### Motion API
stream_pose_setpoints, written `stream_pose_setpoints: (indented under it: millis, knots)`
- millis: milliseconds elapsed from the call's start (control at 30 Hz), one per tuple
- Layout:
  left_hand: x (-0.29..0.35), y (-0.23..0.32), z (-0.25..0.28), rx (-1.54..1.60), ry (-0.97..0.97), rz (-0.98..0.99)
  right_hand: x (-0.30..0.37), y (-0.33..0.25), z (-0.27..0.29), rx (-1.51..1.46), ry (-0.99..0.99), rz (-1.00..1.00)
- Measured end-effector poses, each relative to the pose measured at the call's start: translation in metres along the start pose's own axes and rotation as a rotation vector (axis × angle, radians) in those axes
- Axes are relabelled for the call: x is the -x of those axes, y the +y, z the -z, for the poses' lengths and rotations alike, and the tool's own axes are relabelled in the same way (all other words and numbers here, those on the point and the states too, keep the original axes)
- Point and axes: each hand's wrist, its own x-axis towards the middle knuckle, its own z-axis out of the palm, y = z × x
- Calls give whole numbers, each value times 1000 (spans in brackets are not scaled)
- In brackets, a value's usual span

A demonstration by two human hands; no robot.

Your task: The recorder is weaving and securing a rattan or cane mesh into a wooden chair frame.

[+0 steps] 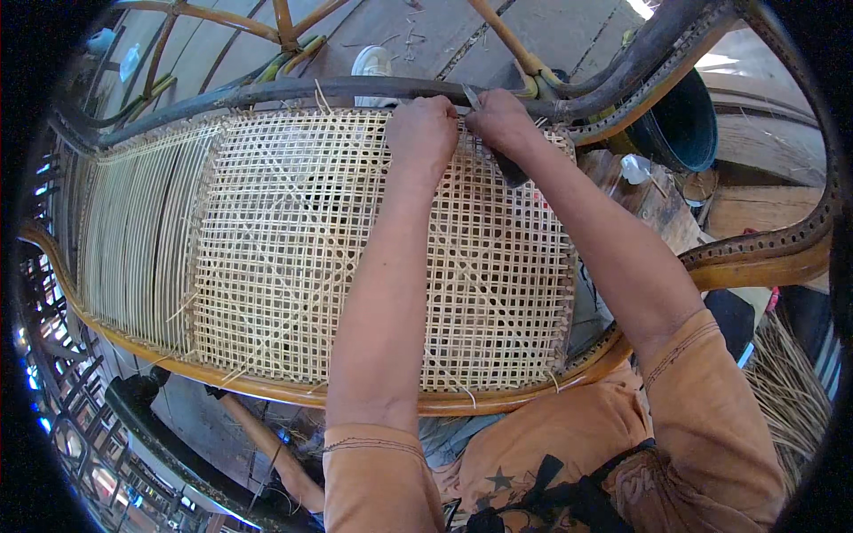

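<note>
Cane panel, strung across wooden frame: likely light, springy, strands apt to split if bent sharply; we'd grip frame's dark far rail instead. Our left hand curled, we cannot tell on what; our right hand wrapped round knife. Panel spreads beneath both, toward us, far edge just beside.
</note>
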Motion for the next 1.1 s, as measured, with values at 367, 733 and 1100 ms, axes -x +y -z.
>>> stream_pose_setpoints:
  millis: [367, 733, 1100]
  knots:
    - [-1, -2, -3, 68, 30, -30, 21, -38, 46, 572, 74, 352]
    - [25, -17, 46, 144, -54, -92, 6, 0, 58, 667, 118, 253]
    - [92, -27, 107, -269, -171, 311, -9, 31, 43, 360, 258, 98]
